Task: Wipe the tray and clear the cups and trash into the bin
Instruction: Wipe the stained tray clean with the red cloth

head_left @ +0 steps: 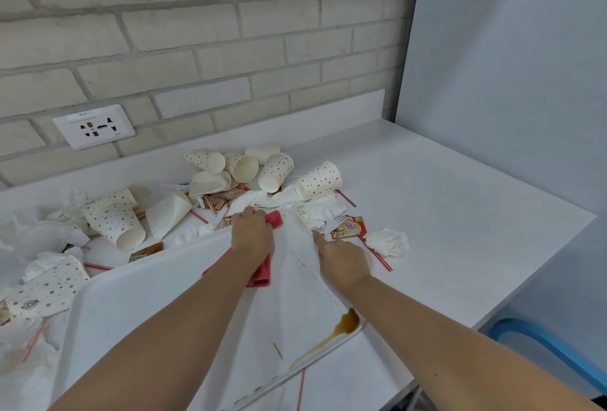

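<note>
A white tray (157, 299) lies tilted on the white counter, with a brown liquid puddle (345, 325) pooled at its near right corner. My left hand (253, 235) presses a red cloth (261, 274) onto the tray's far end. My right hand (341, 263) holds the tray's right rim, fingers pointing away from me. Several dotted paper cups (276, 172) lie tipped over behind the tray, and more dotted cups (113, 218) lie to the left. Crumpled tissues (387, 241), creamer sachets (349, 226) and red-striped straws (377, 254) are scattered around.
A brick wall with a socket plate (93, 126) backs the counter. A pale blue panel (512, 82) closes the right side. A blue-rimmed bin (551, 351) stands below the counter's right edge. Bare counter (460, 200) stretches to the right of the trash.
</note>
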